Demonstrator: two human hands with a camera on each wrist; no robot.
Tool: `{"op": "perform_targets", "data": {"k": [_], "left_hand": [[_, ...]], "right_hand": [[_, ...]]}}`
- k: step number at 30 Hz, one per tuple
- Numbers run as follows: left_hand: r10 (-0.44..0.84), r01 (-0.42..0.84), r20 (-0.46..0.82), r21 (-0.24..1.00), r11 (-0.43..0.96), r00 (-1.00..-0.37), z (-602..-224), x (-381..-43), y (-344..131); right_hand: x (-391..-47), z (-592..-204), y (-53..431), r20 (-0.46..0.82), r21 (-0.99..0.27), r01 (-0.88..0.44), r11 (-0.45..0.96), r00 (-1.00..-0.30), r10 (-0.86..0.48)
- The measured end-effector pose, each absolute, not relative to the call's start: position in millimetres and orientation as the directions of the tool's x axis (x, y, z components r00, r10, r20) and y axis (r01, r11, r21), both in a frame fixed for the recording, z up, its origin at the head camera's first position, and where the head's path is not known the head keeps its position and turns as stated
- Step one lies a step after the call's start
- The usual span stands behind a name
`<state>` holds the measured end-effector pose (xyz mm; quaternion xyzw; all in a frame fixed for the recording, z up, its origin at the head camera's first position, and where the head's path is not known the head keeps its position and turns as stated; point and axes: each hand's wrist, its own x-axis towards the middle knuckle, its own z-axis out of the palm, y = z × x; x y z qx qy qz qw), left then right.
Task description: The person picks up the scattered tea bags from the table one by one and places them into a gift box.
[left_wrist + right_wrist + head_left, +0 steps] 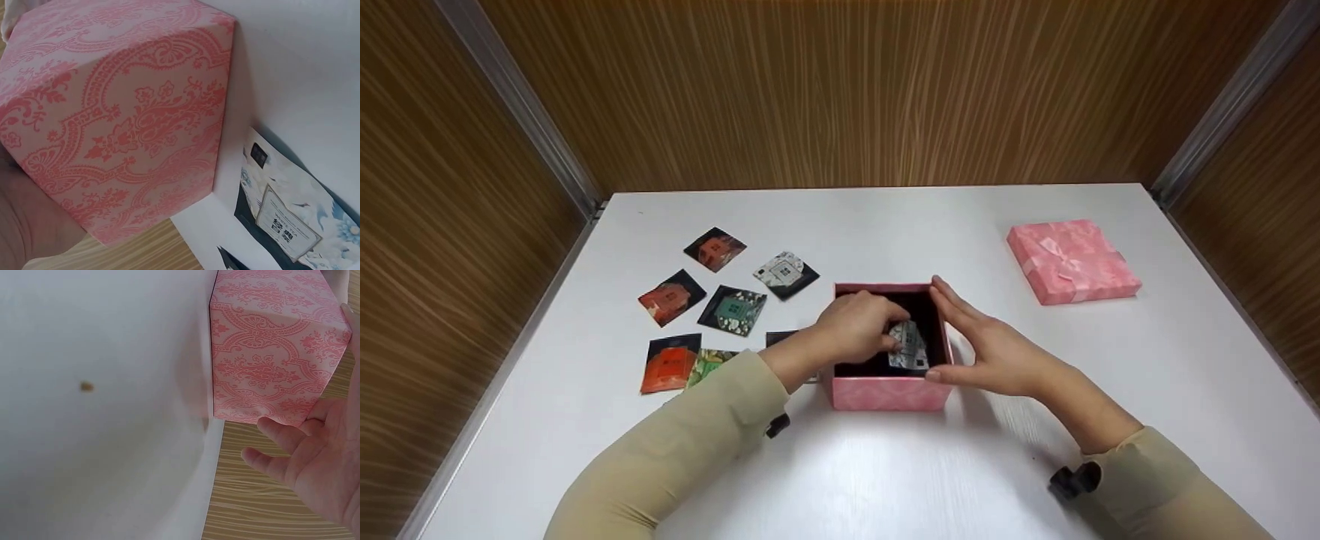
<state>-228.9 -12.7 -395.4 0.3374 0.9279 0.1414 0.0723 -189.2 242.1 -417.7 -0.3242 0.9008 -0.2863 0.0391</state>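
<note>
Head view, printed sachet (911, 349), pink box (889, 394) (patterned)

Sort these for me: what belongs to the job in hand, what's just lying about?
In the job:
pink box, the right hand against it
patterned packet, in the left hand

Lying about for now:
loose packets left of the box, though likely related
pink lid, off to the right

A pale-pink box (146, 118) is displaying deeper-pink floral scrollwork; a pink lid (1099, 259) is sporting a paler bow (1061, 260). A grey-and-white packet (913, 351) is showing mottled print; another packet (670, 365) is pairing orange with black.
</note>
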Motion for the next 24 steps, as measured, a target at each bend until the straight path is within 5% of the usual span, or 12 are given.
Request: {"op": "perform_targets", "data": {"k": [24], "left_hand": [[0.625, 0.598, -0.126, 0.197, 0.777, -0.770, -390.3, -226.1, -6.7]], "right_hand": [[-189.2, -417.8, 241.7, 0.126, -0.544, -0.569, 0.617, -0.783, -0.610]]}}
